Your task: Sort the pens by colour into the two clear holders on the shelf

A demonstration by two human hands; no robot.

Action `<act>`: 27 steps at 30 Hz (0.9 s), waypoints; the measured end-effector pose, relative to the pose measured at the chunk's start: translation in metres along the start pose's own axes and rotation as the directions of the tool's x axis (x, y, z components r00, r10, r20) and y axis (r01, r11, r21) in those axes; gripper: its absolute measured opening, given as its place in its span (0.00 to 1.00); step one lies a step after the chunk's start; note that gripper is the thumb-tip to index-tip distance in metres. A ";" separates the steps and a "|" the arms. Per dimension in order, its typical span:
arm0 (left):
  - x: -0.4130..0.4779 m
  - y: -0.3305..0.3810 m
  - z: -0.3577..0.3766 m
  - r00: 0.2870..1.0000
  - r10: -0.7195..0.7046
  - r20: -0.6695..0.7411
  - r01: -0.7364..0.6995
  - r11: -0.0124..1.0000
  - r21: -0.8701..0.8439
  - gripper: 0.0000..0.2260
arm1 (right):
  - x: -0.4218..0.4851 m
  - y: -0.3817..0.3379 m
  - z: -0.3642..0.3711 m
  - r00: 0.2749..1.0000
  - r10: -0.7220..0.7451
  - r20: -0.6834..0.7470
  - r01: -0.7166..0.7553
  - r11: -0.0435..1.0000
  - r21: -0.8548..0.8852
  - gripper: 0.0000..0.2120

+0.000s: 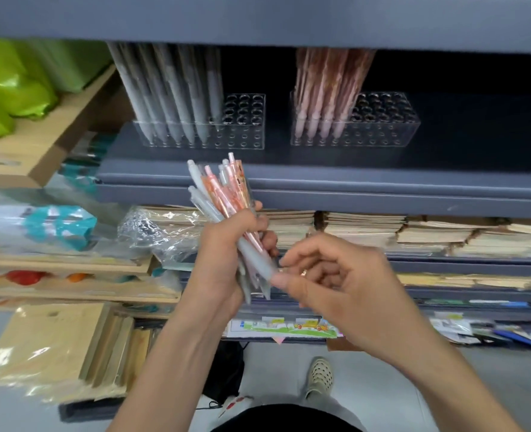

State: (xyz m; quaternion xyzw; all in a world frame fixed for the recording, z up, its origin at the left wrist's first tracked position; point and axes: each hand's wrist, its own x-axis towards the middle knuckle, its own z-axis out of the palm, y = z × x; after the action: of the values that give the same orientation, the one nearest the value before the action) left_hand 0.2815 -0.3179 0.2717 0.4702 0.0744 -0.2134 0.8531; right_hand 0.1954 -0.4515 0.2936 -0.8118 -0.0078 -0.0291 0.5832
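Nearly upright, pen bundle (pixel 223 194) gripped by left hand (pixel 223 254), tips down.

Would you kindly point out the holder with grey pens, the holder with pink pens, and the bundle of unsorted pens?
holder with grey pens (pixel 242 135): head view, bare right front wall.
holder with pink pens (pixel 389 134): head view, bare right front wall.
bundle of unsorted pens (pixel 223 188): head view, upper barrels.
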 end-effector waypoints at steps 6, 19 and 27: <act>-0.008 0.005 -0.020 0.999 -0.029 0.017 0.031 0.996 -0.085 0.09 | -0.005 -0.003 0.046 0.982 -0.120 -0.147 0.091 0.978 -0.187 0.09; -0.027 0.019 -0.051 0.997 -0.068 0.044 0.070 0.996 -0.057 0.31 | -0.011 -0.010 0.096 0.957 -0.042 -0.286 0.042 0.999 -0.006 0.04; -0.032 0.022 -0.061 0.982 -0.080 0.173 0.097 0.991 -0.094 0.15 | -0.003 -0.012 0.103 0.968 0.012 -0.249 0.035 0.982 0.183 0.05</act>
State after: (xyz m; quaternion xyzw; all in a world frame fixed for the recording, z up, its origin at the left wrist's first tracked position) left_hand 0.2669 -0.2475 0.2652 0.4024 0.0334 -0.2864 0.8689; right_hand 0.1961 -0.3501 0.2718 -0.7435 0.0579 -0.1335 0.6528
